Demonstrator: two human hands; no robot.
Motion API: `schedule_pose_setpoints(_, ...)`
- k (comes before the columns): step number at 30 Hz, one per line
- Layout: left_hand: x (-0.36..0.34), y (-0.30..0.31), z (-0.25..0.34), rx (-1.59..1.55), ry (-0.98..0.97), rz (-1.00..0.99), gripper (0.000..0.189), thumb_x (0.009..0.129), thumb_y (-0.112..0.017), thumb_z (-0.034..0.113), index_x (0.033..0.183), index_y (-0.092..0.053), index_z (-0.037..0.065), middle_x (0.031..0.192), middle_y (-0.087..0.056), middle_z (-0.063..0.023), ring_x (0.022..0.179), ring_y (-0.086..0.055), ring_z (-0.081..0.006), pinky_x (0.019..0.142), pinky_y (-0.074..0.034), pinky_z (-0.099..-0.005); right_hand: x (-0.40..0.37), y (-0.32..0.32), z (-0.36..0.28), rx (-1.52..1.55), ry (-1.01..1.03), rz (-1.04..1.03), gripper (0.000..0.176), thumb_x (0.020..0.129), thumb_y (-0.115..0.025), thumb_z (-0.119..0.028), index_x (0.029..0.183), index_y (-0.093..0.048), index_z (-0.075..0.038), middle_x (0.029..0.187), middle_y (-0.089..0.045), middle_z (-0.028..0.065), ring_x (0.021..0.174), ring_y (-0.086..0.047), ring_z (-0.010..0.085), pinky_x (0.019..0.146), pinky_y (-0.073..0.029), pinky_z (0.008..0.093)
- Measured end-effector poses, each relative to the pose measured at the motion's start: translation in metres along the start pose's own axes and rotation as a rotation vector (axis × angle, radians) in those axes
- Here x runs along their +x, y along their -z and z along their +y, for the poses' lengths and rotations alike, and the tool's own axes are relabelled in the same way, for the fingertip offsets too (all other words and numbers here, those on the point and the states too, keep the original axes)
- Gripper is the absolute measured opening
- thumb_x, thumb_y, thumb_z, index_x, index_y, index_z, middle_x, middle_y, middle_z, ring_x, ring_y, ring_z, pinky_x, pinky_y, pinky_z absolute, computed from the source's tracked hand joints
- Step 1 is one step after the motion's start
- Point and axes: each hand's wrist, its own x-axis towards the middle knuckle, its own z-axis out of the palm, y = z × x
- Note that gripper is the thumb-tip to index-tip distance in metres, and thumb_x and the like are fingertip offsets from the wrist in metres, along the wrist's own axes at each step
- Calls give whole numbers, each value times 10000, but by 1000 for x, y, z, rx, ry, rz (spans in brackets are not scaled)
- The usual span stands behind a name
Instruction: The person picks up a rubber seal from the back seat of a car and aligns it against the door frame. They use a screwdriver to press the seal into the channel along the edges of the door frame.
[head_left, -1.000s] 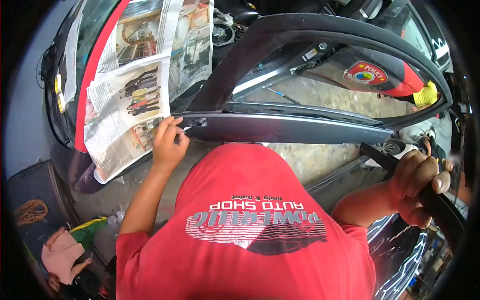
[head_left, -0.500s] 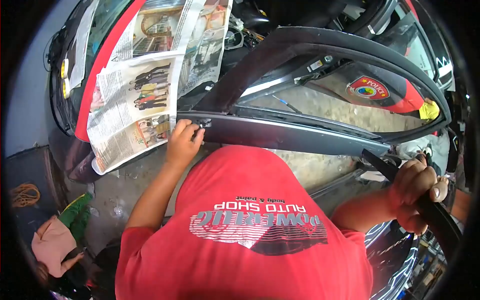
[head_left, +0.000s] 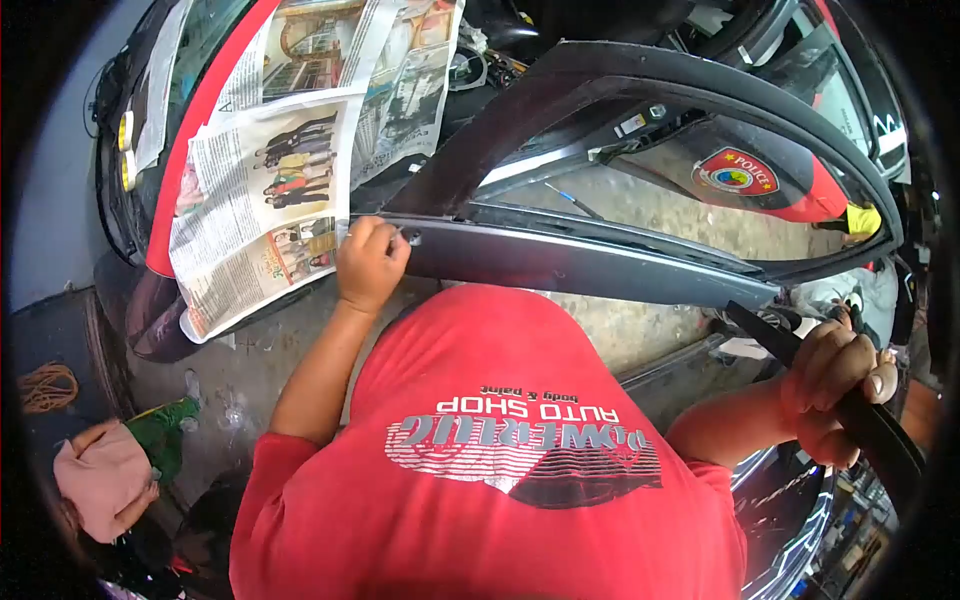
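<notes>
A dark car door (head_left: 560, 260) with a bare window frame stands across the front of me. At its left end, my left hand (head_left: 370, 262) has its fingers curled against the panel beside a small hole; whatever they pinch, if anything, is hidden. Off to the right, my right hand (head_left: 835, 385) is closed around a long black trim strip (head_left: 880, 440). One tapered end of the strip reaches toward the door's right lower corner, and the other runs down out of view.
Newspaper sheets (head_left: 270, 200) cover part of the red and black car (head_left: 165, 220) at the left. A person in a pink shirt (head_left: 105, 480) is low at left, near a coiled orange rope (head_left: 48, 388). Behind the window frame shows a panel with a police badge (head_left: 735, 172).
My left hand has shifted slightly up and left along the door's end, showing more of the small hole. My right hand keeps its hold on the strip. The person at left has moved slightly.
</notes>
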Motion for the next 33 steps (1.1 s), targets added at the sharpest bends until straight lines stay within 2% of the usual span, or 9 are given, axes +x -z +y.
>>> schedule_pose_setpoints(5, -8, 65, -10, -144, 100, -24, 114, 831, -714, -16, 908, -663, 50, 998, -688, -112, 888, -691, -345, 785, -566, -440, 0, 2, -1, 17, -14, 12, 676, 916, -841, -585, 1374, -625, -137, 790, -647, -26, 519, -563, 70, 444, -432, 211)
schedule_pose_setpoints(6, -12, 82, -1, -207, 337, -115, 150, 823, -697, -48, 932, -663, 49, 1011, -685, -112, 881, -691, -345, 786, -558, -442, -1, 3, 0, 3, -11, 22, 667, 929, -826, -583, 1376, -623, -132, 790, -640, -28, 512, -557, 71, 441, -433, 216)
schedule_pose_setpoints(7, -22, 91, -5, -201, 347, -112, 150, 823, -697, -48, 932, -663, 49, 1011, -685, -112, 881, -691, -345, 786, -558, -442, -1, 4, 0, -10, -6, 28, 658, 942, -812, -582, 1378, -622, -127, 790, -634, -29, 505, -551, 72, 437, -434, 220)
schedule_pose_setpoints(9, -46, 108, -31, -129, 277, -448, 123, 825, -694, -32, 914, -680, 51, 1004, -692, -123, 880, -694, -353, 788, -556, -441, -1, 9, 0, 13, -25, 4, 642, 960, -795, -563, 1377, -617, -109, 792, -625, -21, 515, -552, 78, 434, -430, 223)
schedule_pose_setpoints(15, -104, 102, -59, -87, 526, -463, 81, 863, -760, 113, 846, -758, 35, 899, -721, -184, 833, -716, -399, 781, -572, -489, -3, 11, 0, 89, -125, 16, 584, 1008, -748, -468, 1342, -593, -15, 779, -599, 41, 572, -555, 128, 433, -415, 262)
schedule_pose_setpoints(21, -195, 66, -32, 56, 804, -428, 253, 977, -698, 194, 1172, -769, 48, 1067, -763, -266, 1011, -726, -482, 881, -569, -570, -6, 32, 20, 166, -330, -85, 626, 1003, -766, -470, 1322, -573, 33, 718, -578, 60, 536, -535, 161, 468, -413, 282)
schedule_pose_setpoints(23, -211, 60, -11, 116, 896, -553, 299, 1012, -629, 203, 1246, -721, 43, 1075, -753, -299, 1034, -713, -520, 897, -563, -595, -20, 44, 25, 206, -364, -99, 639, 982, -797, -411, 1306, -568, 90, 746, -600, 100, 551, -546, 176, 483, -434, 300)
schedule_pose_setpoints(27, -239, 44, 51, 121, 956, -374, 258, 1024, -603, 215, 1132, -741, 26, 1051, -748, -308, 1009, -714, -522, 882, -562, -604, -55, 80, 29, 223, -483, -149, 620, 951, -830, -405, 1231, -631, 112, 812, -675, 163, 571, -601, 183, 490, -469, 285)
schedule_pose_setpoints(33, -304, -7, 133, 65, 1016, -152, 286, 1006, -652, 292, 936, -779, 45, 978, -782, -219, 952, -743, -440, 855, -586, -539, -113, 137, 26, -75, -578, -284, 709, 928, -769, -660, 964, -693, 45, 596, -615, 53, 425, -558, 140, 424, -412, 277)
